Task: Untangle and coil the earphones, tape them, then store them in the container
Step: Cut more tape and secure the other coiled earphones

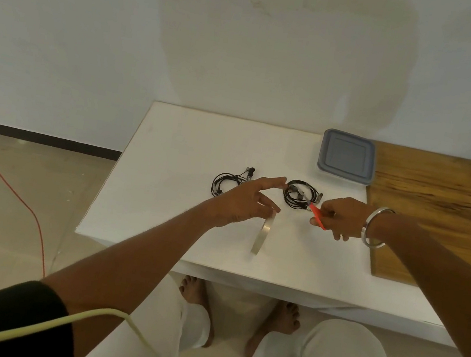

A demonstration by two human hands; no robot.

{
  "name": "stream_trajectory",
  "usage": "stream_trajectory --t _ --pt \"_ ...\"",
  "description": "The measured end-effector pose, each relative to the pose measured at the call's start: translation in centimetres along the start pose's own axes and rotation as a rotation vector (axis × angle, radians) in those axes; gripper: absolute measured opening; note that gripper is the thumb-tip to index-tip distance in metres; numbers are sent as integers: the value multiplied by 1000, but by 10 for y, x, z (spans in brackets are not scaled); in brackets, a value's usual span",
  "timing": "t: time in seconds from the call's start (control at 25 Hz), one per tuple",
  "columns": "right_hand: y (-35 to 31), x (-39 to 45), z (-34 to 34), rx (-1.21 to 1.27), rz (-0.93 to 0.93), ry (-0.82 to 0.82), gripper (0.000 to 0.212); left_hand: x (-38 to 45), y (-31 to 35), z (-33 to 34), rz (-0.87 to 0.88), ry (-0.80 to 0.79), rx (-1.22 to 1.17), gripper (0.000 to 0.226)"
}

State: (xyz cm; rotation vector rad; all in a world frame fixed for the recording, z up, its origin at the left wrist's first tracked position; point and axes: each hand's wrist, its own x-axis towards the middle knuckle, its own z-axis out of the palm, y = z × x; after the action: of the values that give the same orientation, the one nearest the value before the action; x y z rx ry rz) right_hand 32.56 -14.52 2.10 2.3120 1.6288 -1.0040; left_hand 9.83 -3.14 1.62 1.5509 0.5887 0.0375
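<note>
Two black coiled earphones lie on the white table (164,198): one coil (227,181) on the left, another (300,195) to its right. My left hand (242,207) sits between them, index finger stretched toward the right coil. Its lower fingers hold a clear tape roll (262,234) standing on edge. My right hand (341,217) grips red-handled scissors (316,215) whose blades point at the right coil. Whether a tape strip runs to the blades is too faint to tell. The container (346,156), shut with a grey-blue lid, stands at the back right.
A wooden tabletop (443,209) adjoins the white table on the right. A red cable (26,202) runs across the floor at left. My knees and bare feet show below the table's front edge. A metal bangle is on my right wrist.
</note>
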Motion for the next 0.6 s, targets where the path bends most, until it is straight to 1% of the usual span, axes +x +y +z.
stream_trajectory --t 0.04,0.16,0.2,0.28,0.4,0.44,0.52,0.56,0.6 --pt "4 0 4 -39 25 8 38 -1 0 -1 -2 5 -10 72" --pt "17 -2 16 -312 143 16 42 -2 -2 -4 -10 4 -44 73" --pt "19 -2 20 -354 186 9 42 -3 -3 -5 -14 3 -59 73" --pt "22 -1 26 -343 248 16 39 -4 -4 -6 -21 18 -73 70" --pt "17 -3 30 -284 294 21 27 -6 -5 -6 -32 77 -69 66" --pt "15 -3 30 -281 291 36 31 -6 -4 -6 -33 88 -63 65" --pt "6 -1 26 -245 199 154 37 -6 -2 -5 -29 90 -49 66" --pt "-2 1 24 -138 103 222 34 -6 -2 -3 -26 90 -46 66" --pt "-12 3 24 26 -13 246 31 -5 -1 -2 -24 92 -47 67"
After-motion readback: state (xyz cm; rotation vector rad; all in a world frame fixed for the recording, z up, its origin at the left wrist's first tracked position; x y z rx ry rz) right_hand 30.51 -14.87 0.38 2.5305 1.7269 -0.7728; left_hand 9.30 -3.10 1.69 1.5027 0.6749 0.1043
